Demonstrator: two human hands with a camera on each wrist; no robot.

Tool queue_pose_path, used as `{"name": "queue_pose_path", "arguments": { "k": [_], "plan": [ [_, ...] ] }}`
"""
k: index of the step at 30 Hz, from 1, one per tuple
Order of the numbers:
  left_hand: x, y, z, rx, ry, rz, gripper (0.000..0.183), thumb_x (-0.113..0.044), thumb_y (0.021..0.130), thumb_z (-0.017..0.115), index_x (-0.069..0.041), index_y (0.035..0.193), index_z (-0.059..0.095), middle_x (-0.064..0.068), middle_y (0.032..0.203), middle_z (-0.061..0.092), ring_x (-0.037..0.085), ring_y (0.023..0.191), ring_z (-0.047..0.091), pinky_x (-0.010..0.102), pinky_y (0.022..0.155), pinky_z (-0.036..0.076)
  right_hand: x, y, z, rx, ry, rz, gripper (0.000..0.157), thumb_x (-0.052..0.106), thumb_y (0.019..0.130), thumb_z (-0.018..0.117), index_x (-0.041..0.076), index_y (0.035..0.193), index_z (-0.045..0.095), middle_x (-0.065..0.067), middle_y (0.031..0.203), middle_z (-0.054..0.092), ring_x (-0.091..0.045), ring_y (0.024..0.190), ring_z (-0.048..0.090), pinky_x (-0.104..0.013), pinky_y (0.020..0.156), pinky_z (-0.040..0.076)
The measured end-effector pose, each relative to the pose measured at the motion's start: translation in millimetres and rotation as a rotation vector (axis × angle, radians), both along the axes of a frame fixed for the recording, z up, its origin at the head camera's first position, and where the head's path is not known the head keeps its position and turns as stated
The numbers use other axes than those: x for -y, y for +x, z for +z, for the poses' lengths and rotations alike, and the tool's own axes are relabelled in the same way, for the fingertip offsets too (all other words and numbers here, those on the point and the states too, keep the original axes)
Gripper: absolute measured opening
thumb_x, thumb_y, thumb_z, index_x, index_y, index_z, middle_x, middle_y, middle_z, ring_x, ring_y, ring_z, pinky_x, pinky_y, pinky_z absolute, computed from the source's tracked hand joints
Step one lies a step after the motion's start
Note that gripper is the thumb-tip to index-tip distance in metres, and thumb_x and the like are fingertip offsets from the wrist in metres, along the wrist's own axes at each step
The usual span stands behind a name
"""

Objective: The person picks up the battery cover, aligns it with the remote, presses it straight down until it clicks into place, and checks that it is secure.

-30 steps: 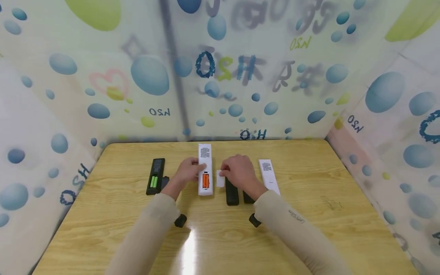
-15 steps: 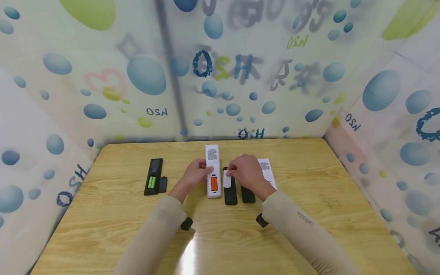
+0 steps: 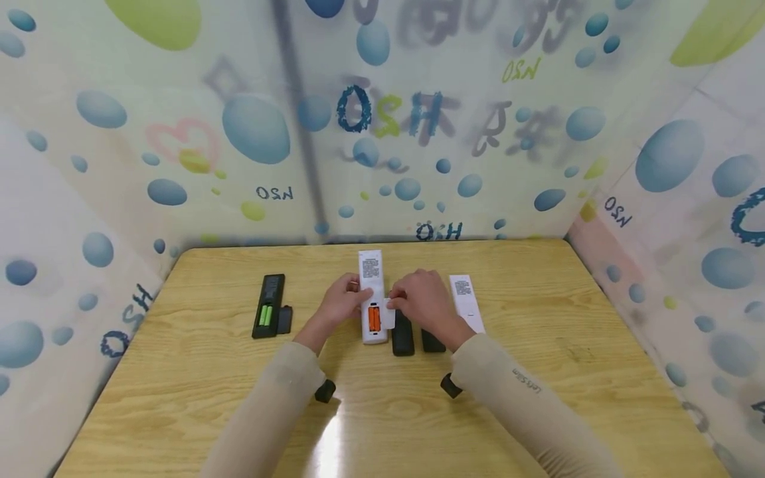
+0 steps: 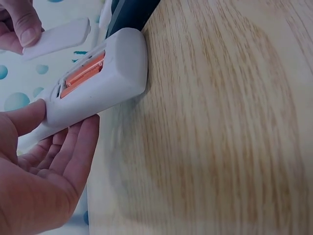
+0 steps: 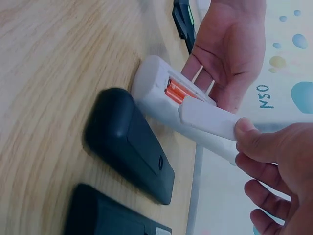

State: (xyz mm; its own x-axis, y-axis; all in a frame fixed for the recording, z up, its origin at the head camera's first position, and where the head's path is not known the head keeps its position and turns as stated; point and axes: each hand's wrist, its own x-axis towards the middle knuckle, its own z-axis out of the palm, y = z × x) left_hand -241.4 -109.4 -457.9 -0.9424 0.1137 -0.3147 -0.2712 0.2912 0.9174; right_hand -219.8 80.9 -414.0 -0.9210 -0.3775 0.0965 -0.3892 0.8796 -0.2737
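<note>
A white remote control (image 3: 372, 285) lies back side up, its battery compartment uncovered with orange batteries (image 4: 84, 78) inside. My left hand (image 3: 340, 302) grips it from the left, thumb on top and fingers along its side and underneath. Between thumb and forefinger, my right hand (image 3: 425, 300) pinches a white battery cover (image 5: 208, 117). In the head view the cover overlaps the remote's right edge, beside the batteries; the left wrist view shows it raised apart from the compartment.
Two black remotes (image 3: 403, 335) (image 5: 105, 215) and another white remote (image 3: 467, 302) lie to the right. At the left are a black remote (image 3: 267, 307) with green batteries and its loose black cover (image 3: 285, 320). The wooden table (image 3: 197, 398) meets a patterned wall behind.
The white remote has shifted right in my left hand's grip. My right hand has brought the cover leftward, from over the black remote to the white remote's edge.
</note>
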Motion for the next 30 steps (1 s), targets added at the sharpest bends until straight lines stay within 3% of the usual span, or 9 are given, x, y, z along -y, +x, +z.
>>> {"name": "queue_pose_path", "arguments": {
  "k": [10, 22, 30],
  "plan": [
    [1, 0.5, -1.0, -0.033, 0.043, 0.004, 0.03, -0.019, 0.096, 0.062, -0.008, 0.122, 0.054, 0.012, 0.113, 0.056, 0.019, 0.088, 0.06, 0.038, 0.075, 0.057, 17, 0.2, -2.0, -0.032, -0.006, 0.082, 0.014, 0.038, 0.086, 0.073, 0.025, 0.087, 0.078, 0.012, 0.081, 0.073, -0.014, 0.082, 0.056, -0.039, 0.086, 0.046],
    [1, 0.0, -2.1, -0.013, 0.019, -0.008, 0.031, -0.023, 0.097, 0.061, -0.011, 0.125, 0.053, 0.01, 0.115, 0.053, 0.02, 0.093, 0.058, 0.038, 0.08, 0.057, 24, -1.4, -2.9, -0.012, 0.02, 0.079, 0.016, 0.039, 0.087, 0.072, 0.025, 0.091, 0.078, 0.01, 0.086, 0.073, -0.014, 0.081, 0.052, -0.037, 0.088, 0.044],
    [1, 1.8, -1.5, -0.038, 0.003, -0.005, 0.031, -0.022, 0.097, 0.06, -0.012, 0.126, 0.054, 0.011, 0.116, 0.053, 0.02, 0.091, 0.058, 0.038, 0.079, 0.058, 24, -1.4, -11.9, -0.023, 0.018, 0.085, 0.016, 0.039, 0.086, 0.072, 0.025, 0.089, 0.078, 0.01, 0.083, 0.072, -0.014, 0.08, 0.053, -0.038, 0.087, 0.044]
  ]
}}
